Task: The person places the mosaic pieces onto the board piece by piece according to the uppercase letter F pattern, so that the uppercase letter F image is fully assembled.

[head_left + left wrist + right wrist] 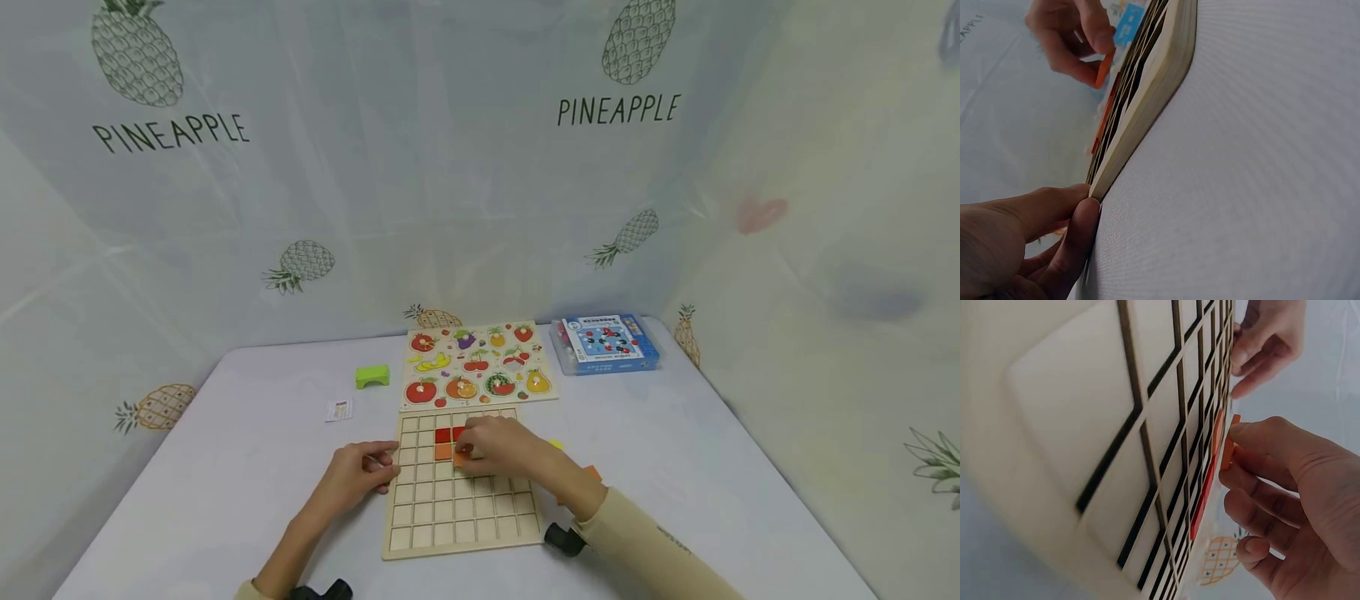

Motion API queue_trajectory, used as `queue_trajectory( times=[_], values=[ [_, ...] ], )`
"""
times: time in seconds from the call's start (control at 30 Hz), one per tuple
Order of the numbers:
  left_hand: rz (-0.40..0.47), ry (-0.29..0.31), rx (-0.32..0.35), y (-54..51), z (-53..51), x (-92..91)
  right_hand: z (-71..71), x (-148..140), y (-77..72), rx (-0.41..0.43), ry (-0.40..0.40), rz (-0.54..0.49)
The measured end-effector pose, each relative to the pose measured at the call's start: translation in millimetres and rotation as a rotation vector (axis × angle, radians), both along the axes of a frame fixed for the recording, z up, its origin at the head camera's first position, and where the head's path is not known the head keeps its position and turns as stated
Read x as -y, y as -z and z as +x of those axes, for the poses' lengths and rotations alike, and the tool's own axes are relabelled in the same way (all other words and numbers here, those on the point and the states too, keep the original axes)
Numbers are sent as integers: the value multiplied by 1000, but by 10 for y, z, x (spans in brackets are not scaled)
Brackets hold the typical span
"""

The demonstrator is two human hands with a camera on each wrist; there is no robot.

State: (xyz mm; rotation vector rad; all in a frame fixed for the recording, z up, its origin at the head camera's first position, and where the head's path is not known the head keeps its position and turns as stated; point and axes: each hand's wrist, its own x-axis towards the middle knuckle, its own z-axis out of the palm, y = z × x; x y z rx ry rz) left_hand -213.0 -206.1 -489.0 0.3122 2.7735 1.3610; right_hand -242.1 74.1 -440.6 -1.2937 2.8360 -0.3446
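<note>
With the thumb and forefinger of my right hand (495, 446) I pinch an orange square tile (1228, 455), tilted and held close over the wooden grid board (435, 508), just to the right of a second orange tile (443, 452) that sits in its cell; my other right fingers curl loosely beside it. My left hand (358, 473) grips the board's left edge between thumb and forefinger, roughly midway along that side towards its far left corner. In the row behind the seated tile, nearer the board's far edge, two red tiles (443, 435) lie side by side, the right one partly covered by my fingers. Off the board's right edge, a yellow piece (556, 444) and some orange pieces (592, 472) show on the desk (255, 467), mostly hidden by my right forearm. Behind the board's far edge, up at the far edge of the desk, lies a fruit peg puzzle (468, 377), and a blue kit box (628, 365) stands near the desk's far right corner. Left of the puzzle are a green arch-shaped block (372, 377) and, nearer me, a small printed card (339, 410)
</note>
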Motion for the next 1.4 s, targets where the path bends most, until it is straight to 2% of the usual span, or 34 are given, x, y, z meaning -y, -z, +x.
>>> queue_trajectory(
  times=[0.2,0.67,1.1,1.4],
  values=[
    [2,-3,18,-13,32,2,53,148,56,-65,-44,9],
    [11,12,2,-25,10,4,41,249,114,-124,-41,40],
    [2,-1,7,-19,-44,-8,24,295,108,-144,-25,48],
    [11,8,3,-3,-13,4,55,287,120,-125,-16,44]
  ],
)
